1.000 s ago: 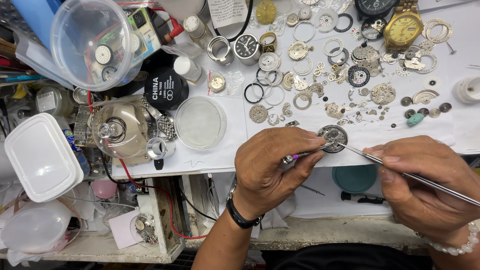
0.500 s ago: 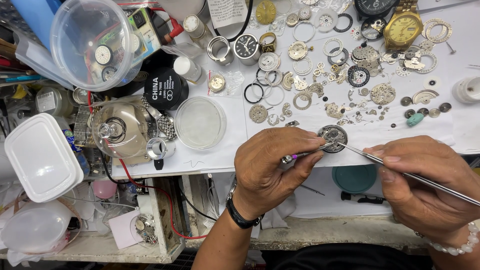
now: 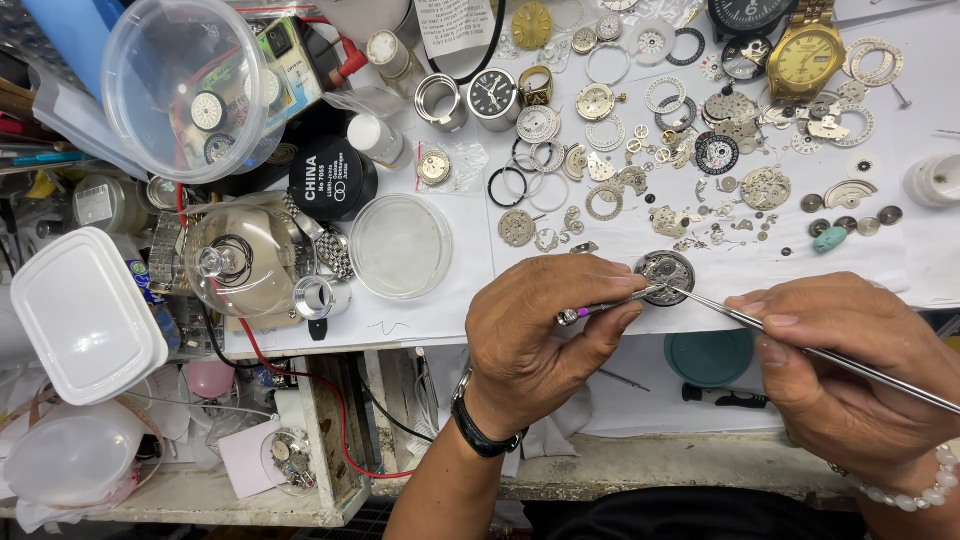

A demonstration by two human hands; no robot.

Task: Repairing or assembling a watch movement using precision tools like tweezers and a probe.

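A round metal watch movement [image 3: 667, 275] lies near the front edge of the white work surface [image 3: 420, 315]. My left hand [image 3: 545, 335] grips a small screwdriver with a purple band [image 3: 590, 312], its tip at the movement's left edge. My right hand [image 3: 850, 385] holds long steel tweezers [image 3: 800, 350], whose points touch the movement from the right. A dark wristband sits on my left wrist, a white bead bracelet on my right.
Several loose gears, rings, dials and plates [image 3: 700, 170] cover the sheet behind the movement. A gold wristwatch [image 3: 805, 55], a clear shallow dish [image 3: 400, 245], a glass dome [image 3: 235, 262], a black round tin [image 3: 330, 178], a clear tub [image 3: 185, 85] and a white lidded box [image 3: 80, 315] stand around.
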